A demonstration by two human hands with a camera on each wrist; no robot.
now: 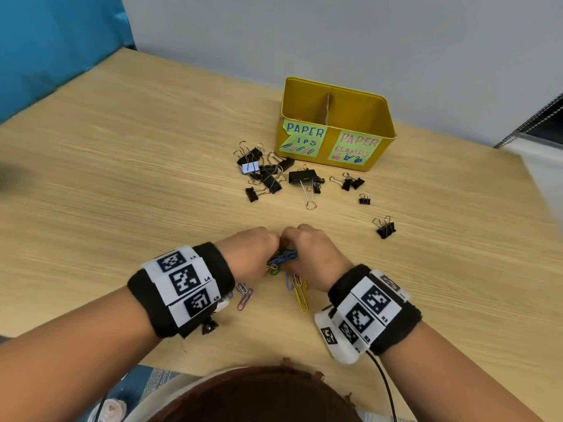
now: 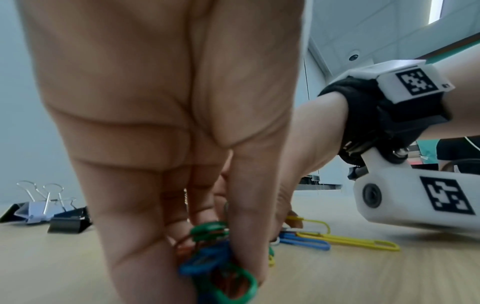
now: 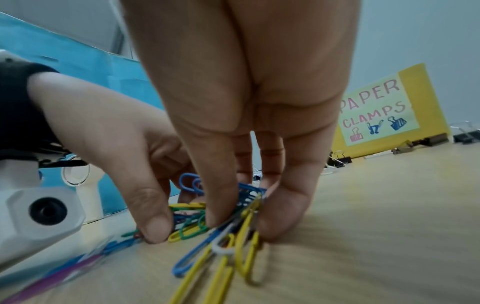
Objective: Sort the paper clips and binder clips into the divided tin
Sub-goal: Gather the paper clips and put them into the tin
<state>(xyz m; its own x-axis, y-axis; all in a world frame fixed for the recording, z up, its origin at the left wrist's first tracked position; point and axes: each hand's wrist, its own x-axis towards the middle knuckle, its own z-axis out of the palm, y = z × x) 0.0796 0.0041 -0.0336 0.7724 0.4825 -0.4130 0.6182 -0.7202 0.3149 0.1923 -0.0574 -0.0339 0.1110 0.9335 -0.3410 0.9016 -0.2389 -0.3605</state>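
Observation:
Coloured paper clips point(image 1: 283, 263) lie in a heap on the wooden table near me. My left hand point(image 1: 249, 251) pinches a bunch of green and blue paper clips point(image 2: 215, 261) between thumb and fingers. My right hand point(image 1: 307, 254) pinches a bunch of blue, yellow and white paper clips point(image 3: 233, 236). Both hands meet over the heap. Black binder clips point(image 1: 274, 175) lie scattered in front of the yellow divided tin point(image 1: 380, 129), labelled "PAPER CLIPS" on the left and "PAPER CLAMPS" point(image 3: 374, 111) on the right.
Loose yellow paper clips point(image 1: 301, 296) and pink ones point(image 1: 245, 298) lie between my wrists. Single binder clips point(image 1: 385, 228) sit apart at the right. A grey wall stands behind the tin; a blue panel point(image 1: 54, 41) is at the far left.

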